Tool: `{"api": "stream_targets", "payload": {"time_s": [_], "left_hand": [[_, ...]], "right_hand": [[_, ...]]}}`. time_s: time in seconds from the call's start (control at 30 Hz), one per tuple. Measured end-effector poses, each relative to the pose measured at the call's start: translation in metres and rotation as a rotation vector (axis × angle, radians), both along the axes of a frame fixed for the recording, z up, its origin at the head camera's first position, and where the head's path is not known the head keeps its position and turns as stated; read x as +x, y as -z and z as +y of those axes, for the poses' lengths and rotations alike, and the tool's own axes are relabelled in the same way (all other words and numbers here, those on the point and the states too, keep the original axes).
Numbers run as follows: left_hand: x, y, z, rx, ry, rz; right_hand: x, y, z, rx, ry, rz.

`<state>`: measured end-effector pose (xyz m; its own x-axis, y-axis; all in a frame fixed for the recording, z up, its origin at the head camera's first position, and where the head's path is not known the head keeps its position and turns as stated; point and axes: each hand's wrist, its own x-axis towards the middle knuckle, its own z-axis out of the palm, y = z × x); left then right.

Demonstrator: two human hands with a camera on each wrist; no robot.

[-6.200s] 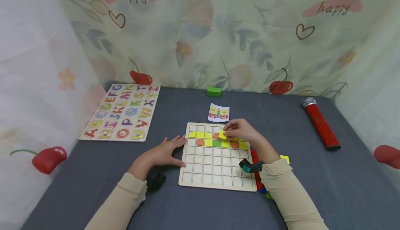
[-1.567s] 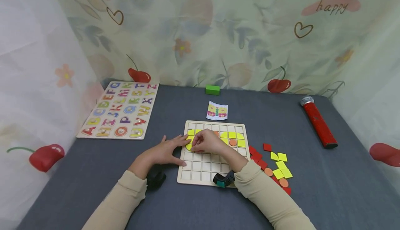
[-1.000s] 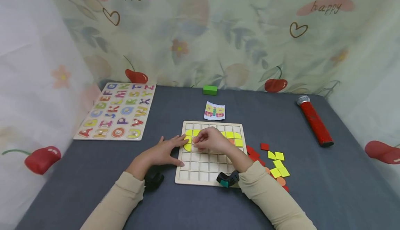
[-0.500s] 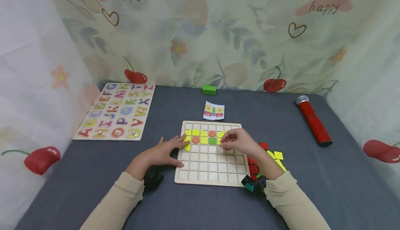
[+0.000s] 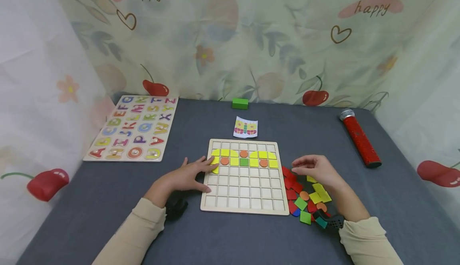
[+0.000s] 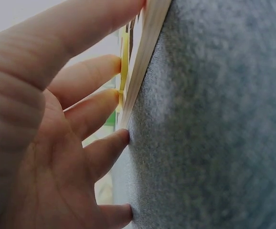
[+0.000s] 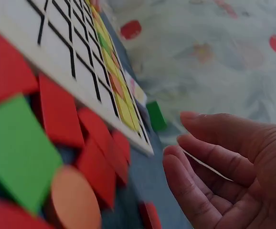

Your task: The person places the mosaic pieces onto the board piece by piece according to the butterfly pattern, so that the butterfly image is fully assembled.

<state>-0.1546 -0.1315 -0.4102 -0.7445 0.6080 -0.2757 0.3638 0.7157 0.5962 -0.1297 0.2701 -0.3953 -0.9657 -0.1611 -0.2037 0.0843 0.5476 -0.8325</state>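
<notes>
My left hand (image 5: 188, 175) rests at the left edge of a wooden grid board (image 5: 244, 209), fingers spread. In the left wrist view, two fingertips touch a yellow tile (image 6: 124, 62) on it. My right hand (image 5: 318, 170) hovers right of the board over loose tiles, fingers loosely bent; in the right wrist view nothing lies between thumb and fingers. On the board, two rows hold yellow tiles (image 5: 262, 154), orange round tiles (image 5: 263, 163) and a green square tile (image 5: 244, 162). A yellow curved-edge tile (image 5: 215, 170) sits below them at the left, partly covered by my left fingers.
Loose red tiles (image 5: 291, 195), yellow tiles (image 5: 321, 193), and green tiles (image 5: 305, 217) lie right of the board. Behind it are a butterfly pattern card (image 5: 246, 127) and a green block (image 5: 240, 103). A letter puzzle (image 5: 131, 131) stands left, a red microphone (image 5: 360, 139) right.
My right hand has moved off the board to the right, over the loose tiles. Earlier it held a yellow tile over the board. Yellow tiles now show at the board's left. My left hand stays.
</notes>
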Motion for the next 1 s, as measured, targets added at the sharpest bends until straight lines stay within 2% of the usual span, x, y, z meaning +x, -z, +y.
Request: {"api": "stream_targets", "payload": {"time_s": [0.17, 0.33, 0.53, 0.7, 1.0], "left_hand": [[0.0, 0.001, 0.0, 0.002, 0.004, 0.002], [0.0, 0.001, 0.0, -0.005, -0.005, -0.002], [0.0, 0.001, 0.0, -0.012, -0.004, -0.004], [0.001, 0.0, 0.0, -0.005, -0.004, -0.002], [0.001, 0.0, 0.0, -0.01, -0.008, -0.008]], "right_hand": [[0.009, 0.001, 0.032, 0.01, 0.075, 0.002], [0.014, 0.002, 0.058, 0.077, 0.113, -0.006], [0.017, 0.009, 0.077, 0.088, 0.047, -0.054], [0.016, 0.016, 0.081, 0.095, 0.013, -0.047], [0.013, 0.024, 0.08, 0.201, -0.029, 0.037]]}}
